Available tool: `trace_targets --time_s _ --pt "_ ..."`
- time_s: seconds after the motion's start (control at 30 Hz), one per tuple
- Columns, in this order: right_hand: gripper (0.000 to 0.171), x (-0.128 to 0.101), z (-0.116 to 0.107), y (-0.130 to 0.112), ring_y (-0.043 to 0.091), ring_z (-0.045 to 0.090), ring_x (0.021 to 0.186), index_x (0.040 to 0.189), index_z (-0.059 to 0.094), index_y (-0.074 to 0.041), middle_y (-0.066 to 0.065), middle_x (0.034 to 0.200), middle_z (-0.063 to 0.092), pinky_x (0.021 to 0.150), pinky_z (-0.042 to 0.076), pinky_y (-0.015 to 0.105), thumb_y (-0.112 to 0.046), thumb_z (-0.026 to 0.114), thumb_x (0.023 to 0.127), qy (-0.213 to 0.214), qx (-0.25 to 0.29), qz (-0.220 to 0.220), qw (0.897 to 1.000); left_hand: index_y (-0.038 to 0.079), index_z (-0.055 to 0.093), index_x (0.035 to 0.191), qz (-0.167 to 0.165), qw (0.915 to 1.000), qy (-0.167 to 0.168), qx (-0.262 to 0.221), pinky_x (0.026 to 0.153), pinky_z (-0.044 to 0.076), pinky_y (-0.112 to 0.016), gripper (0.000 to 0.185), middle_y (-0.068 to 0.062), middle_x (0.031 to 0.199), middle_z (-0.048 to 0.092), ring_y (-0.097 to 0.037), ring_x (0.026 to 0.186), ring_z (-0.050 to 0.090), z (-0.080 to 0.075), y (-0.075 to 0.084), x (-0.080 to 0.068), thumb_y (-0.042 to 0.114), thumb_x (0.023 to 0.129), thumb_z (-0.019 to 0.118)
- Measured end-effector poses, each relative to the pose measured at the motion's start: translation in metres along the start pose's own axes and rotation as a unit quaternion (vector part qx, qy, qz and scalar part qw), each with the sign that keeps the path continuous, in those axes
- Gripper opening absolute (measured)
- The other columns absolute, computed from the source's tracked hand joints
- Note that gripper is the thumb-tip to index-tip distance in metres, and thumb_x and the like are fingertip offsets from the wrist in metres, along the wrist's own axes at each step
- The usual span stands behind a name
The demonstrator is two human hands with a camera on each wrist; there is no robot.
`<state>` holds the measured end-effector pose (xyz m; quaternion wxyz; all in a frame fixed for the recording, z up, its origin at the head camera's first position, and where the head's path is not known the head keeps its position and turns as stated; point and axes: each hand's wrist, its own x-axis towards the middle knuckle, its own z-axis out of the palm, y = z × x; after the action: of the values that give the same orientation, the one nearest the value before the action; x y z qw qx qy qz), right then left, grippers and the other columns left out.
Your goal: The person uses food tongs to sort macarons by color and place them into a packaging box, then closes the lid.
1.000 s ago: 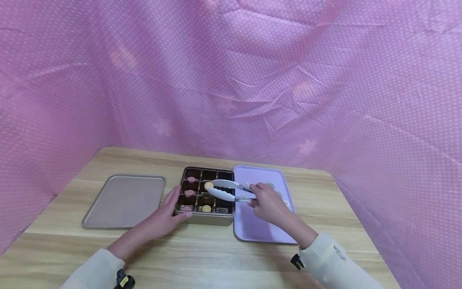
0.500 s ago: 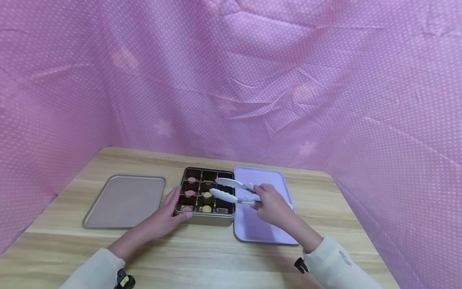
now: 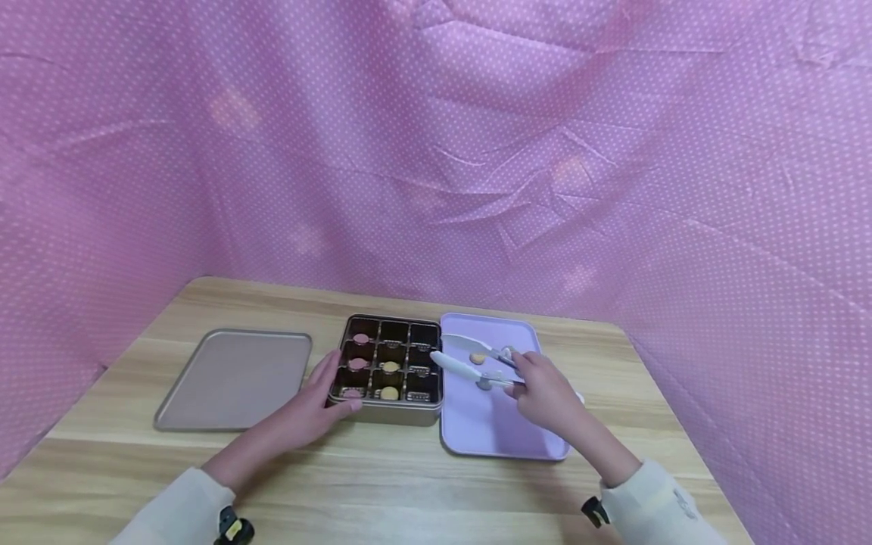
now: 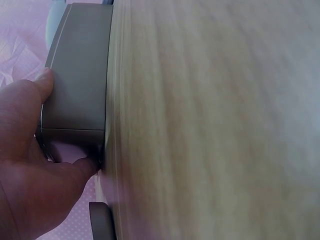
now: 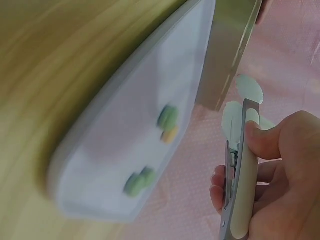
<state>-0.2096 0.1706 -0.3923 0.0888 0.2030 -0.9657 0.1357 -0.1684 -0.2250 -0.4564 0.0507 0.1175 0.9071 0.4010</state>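
Note:
My left hand [image 3: 309,407] holds the front left corner of a brown tin box [image 3: 388,413], thumb [image 4: 46,82] on the front wall and fingers along the left side. The box has a dark divided insert. Pink macarons [image 3: 358,364] line its left column. Yellow macarons [image 3: 390,367] sit in the middle and front compartments of the centre column. My right hand [image 3: 548,395] grips white-tipped tongs [image 3: 458,368], their arms apart with nothing between the tips, over the lilac tray [image 3: 477,435]. On that tray lie a yellow macaron [image 3: 478,359] and several green macarons [image 5: 168,118].
A flat grey-brown tray or lid [image 3: 235,382] lies left of the box. The lilac tray stands against the box's right side. Pink dotted cloth [image 3: 436,189] hangs behind and beside the wooden table [image 3: 381,484].
The tongs let go of a yellow macaron, which now sits in the box's middle compartment. My right hand has moved right with the open tongs, over the lilac tray. My left hand stays put.

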Motion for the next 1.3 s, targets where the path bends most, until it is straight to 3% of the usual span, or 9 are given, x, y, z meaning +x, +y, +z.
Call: trace_targets --time_s 0.33,0.57,1.3 --pt "0.057 -0.003 -0.001 0.036 0.036 0.062 0.103 0.136 0.056 0.01 0.023 0.114 0.065 0.089 0.055 0.053 -0.014 0.074 0.087 -0.018 -0.007 0.045 0.999 0.018 -0.013 0.162 0.0 1.0 -0.003 -0.008 0.117 0.013 -0.071 0.108 -0.018 0.169 -0.011 -0.052 0.151 0.007 -0.002 0.002 0.0 0.066 0.093 0.055" --pt "0.056 0.0 0.004 0.053 0.042 0.06 0.108 0.134 0.057 0.011 0.027 0.118 0.064 0.092 0.054 0.058 -0.014 0.073 0.087 -0.018 -0.033 0.053 0.998 0.017 -0.012 0.162 0.002 1.0 -0.001 -0.008 0.117 0.014 -0.071 0.108 -0.019 0.168 -0.01 -0.052 0.15 0.008 -0.003 0.001 -0.001 0.066 0.093 0.055" --pt "0.056 -0.002 0.01 0.068 0.043 0.062 0.107 0.133 0.058 0.011 0.027 0.117 0.064 0.092 0.054 0.058 -0.016 0.075 0.086 -0.047 -0.055 0.071 0.995 0.017 -0.013 0.162 0.002 1.0 -0.002 -0.007 0.117 0.014 -0.07 0.107 -0.019 0.168 -0.011 -0.052 0.15 0.008 -0.001 0.002 -0.003 0.064 0.094 0.056"
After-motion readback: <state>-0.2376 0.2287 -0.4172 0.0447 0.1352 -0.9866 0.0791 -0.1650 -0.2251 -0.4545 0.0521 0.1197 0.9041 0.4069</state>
